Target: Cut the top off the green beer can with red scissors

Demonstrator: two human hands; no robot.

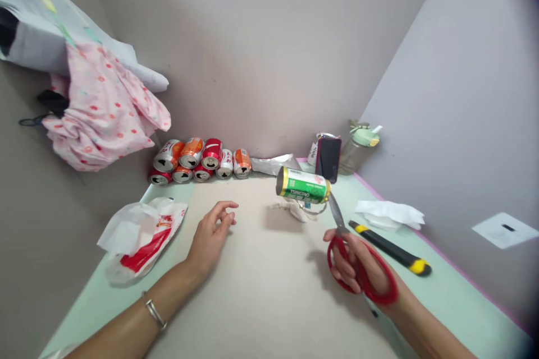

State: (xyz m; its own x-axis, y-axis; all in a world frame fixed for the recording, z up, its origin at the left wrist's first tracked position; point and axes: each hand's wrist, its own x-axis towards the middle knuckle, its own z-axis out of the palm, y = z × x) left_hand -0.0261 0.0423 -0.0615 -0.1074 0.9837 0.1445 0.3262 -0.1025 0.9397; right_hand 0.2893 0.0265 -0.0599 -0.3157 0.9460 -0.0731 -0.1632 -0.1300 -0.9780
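My right hand grips a pair of scissors by its red handles, and the metal blades point up and away from me. At the blade tips, a green and white Tsingtao can lies sideways, seemingly raised above the table with a shadow below it. Its left end looks cut open; whether the blades pierce or only touch its right end I cannot tell. Beneath the can are a curled metal strip and some white scrap. My left hand is empty over the board, fingers loosely bent and apart.
Several empty drink cans are stacked against the back wall, beside a silver metal sheet. A phone and a bottle stand back right. Nearer are tissue and a utility knife. A plastic bag lies left.
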